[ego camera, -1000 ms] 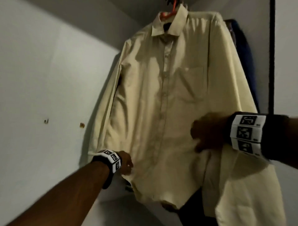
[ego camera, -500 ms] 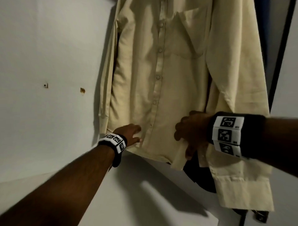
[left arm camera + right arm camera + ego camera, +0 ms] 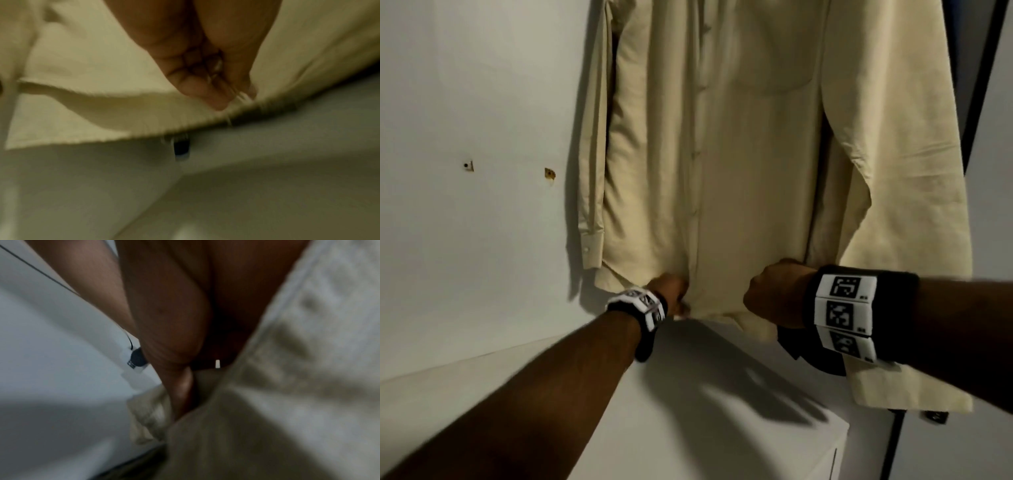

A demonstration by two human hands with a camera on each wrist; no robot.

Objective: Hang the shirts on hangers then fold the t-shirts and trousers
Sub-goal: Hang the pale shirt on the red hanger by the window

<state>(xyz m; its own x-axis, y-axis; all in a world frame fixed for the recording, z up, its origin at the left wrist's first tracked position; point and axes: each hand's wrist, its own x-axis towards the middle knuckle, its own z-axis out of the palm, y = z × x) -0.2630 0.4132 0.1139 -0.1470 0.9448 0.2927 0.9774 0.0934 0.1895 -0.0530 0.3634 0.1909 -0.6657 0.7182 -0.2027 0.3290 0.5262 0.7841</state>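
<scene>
My left hand (image 3: 669, 291) and right hand (image 3: 774, 294) each pinch the bottom hem of the hanging cream shirt (image 3: 739, 154).

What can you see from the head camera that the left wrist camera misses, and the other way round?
Only the head view shows the right hand at the hem, the chest pocket, the hanging sleeves and two marks on the wall. Only the left wrist view shows the fingertips pinching the hem, close up. Both show the left hand on the cream shirt.
</scene>
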